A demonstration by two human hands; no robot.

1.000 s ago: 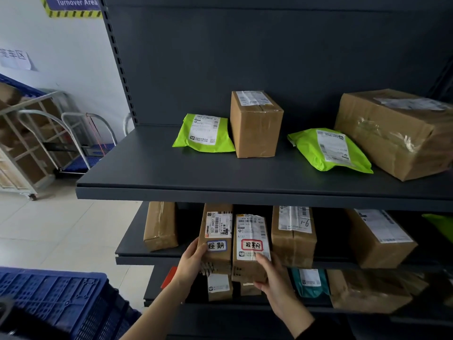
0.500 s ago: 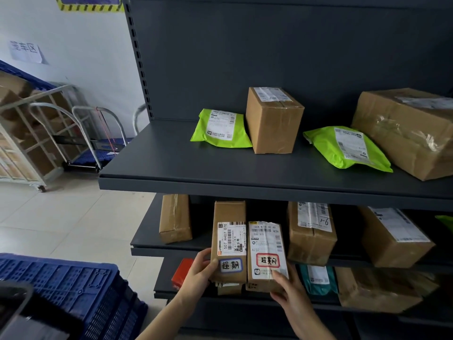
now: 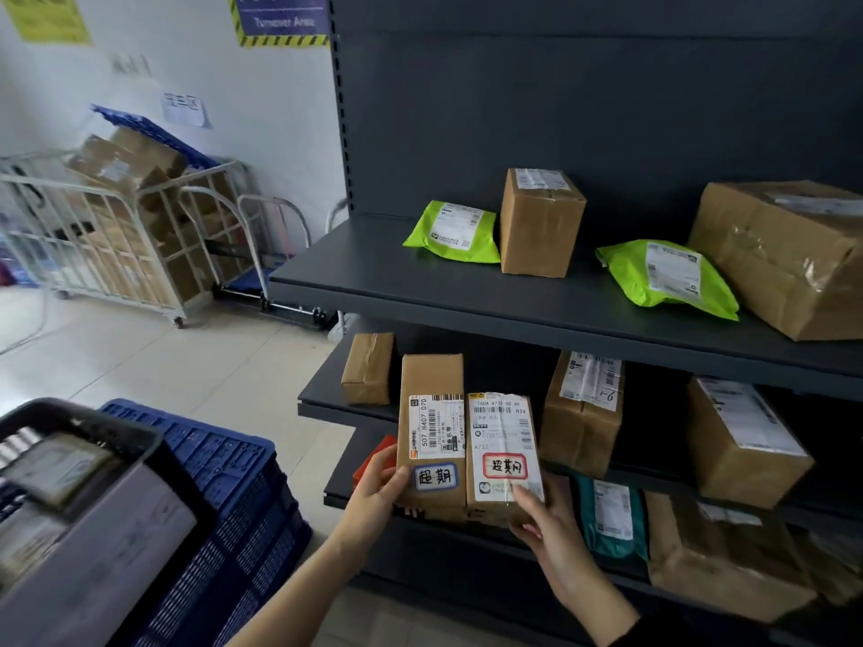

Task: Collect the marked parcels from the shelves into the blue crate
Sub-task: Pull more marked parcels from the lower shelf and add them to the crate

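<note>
I hold two marked parcels side by side in front of the dark shelves. My left hand [image 3: 376,490] grips a long brown box with a blue-framed sticker [image 3: 432,413] by its lower left edge. My right hand [image 3: 548,525] grips a brown parcel with a red-framed sticker [image 3: 502,441] from below right. Both parcels are off the middle shelf [image 3: 322,403], tilted towards me. The blue crate [image 3: 224,488] stands on the floor at lower left, partly hidden by a dark grey bin [image 3: 93,520].
The top shelf [image 3: 420,291] carries two green mailers [image 3: 453,233], a small brown box [image 3: 539,224] and a large box [image 3: 784,254]. More brown boxes [image 3: 583,417] and a teal mailer [image 3: 611,520] sit lower down. A wire cart [image 3: 107,245] with cartons stands by the wall.
Both hands have drawn the two marked parcels out from the middle shelf and lower, closer to me. The view has swung left, showing more of the crate and a grey bin.
</note>
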